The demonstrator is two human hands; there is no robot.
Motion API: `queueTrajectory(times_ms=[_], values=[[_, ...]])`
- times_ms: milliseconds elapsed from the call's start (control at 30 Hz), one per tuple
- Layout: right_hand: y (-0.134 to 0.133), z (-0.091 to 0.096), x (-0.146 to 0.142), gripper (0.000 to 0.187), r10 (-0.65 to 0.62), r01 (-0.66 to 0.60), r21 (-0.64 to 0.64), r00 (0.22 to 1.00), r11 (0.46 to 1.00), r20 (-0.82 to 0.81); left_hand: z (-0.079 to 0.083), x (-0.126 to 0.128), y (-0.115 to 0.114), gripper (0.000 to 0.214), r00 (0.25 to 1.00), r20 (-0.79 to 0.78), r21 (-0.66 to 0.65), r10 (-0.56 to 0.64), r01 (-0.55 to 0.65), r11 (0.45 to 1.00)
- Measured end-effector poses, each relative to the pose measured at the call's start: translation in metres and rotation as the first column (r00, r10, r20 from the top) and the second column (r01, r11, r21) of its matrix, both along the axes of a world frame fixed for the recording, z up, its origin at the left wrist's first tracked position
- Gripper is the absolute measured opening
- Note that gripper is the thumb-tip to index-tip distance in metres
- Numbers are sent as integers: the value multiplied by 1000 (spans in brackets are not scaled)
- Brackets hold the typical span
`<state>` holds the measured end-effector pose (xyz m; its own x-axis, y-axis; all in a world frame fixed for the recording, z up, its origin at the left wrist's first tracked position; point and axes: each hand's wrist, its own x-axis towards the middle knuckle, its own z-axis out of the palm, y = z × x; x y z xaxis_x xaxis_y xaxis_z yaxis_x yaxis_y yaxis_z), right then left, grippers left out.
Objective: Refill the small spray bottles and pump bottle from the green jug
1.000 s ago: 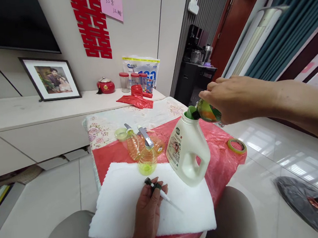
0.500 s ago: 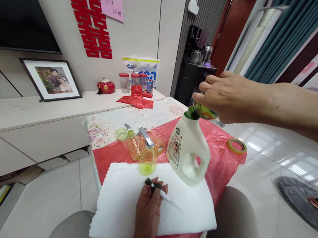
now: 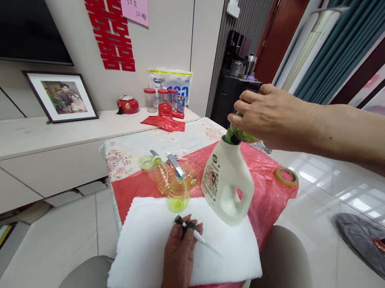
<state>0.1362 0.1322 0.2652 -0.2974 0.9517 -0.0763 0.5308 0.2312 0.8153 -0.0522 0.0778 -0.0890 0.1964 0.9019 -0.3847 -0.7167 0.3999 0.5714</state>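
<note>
My right hand (image 3: 268,117) is closed around a clear bottle with green liquid (image 3: 245,135), tipped over the mouth of a cream jug (image 3: 232,199). A green piece like a funnel (image 3: 228,136) sits in the jug's mouth; the bottle's neck meets it, partly hidden. The jug stands upright with a hollow handle and a printed label. Low over the white towel (image 3: 138,255), my left hand (image 3: 178,253) grips a dark-green pump head (image 3: 189,227) with a white body and thin clear tube pointing down to the right.
A clear bottle with grey spray top (image 3: 178,193) stands at the towel's edge, beside another spray bottle (image 3: 161,174) and an orange-tinted bottle (image 3: 192,177). A small green bowl (image 3: 146,163) sits behind. A tape roll (image 3: 287,176) lies on the red plastic sheet (image 3: 262,166) at right.
My right hand and the tipped bottle have shifted slightly left and down towards the jug. My left hand with the pump head has hardly moved.
</note>
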Motion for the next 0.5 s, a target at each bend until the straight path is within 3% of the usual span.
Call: queueTrajectory(times_ms=[233, 367, 500], values=[[-3, -4, 2, 26, 53, -52, 7, 989, 999, -135, -1, -2, 0, 53, 1000, 0, 7, -6, 6, 1000], [-5, -9, 19, 27, 25, -19, 34, 981, 999, -191, -2, -3, 1, 52, 1000, 14, 20, -5, 5, 1000], [-15, -14, 58, 54, 37, 9, 129, 937, 992, -348, 1, -3, 0, 54, 999, 36, 29, 3, -4, 1000]])
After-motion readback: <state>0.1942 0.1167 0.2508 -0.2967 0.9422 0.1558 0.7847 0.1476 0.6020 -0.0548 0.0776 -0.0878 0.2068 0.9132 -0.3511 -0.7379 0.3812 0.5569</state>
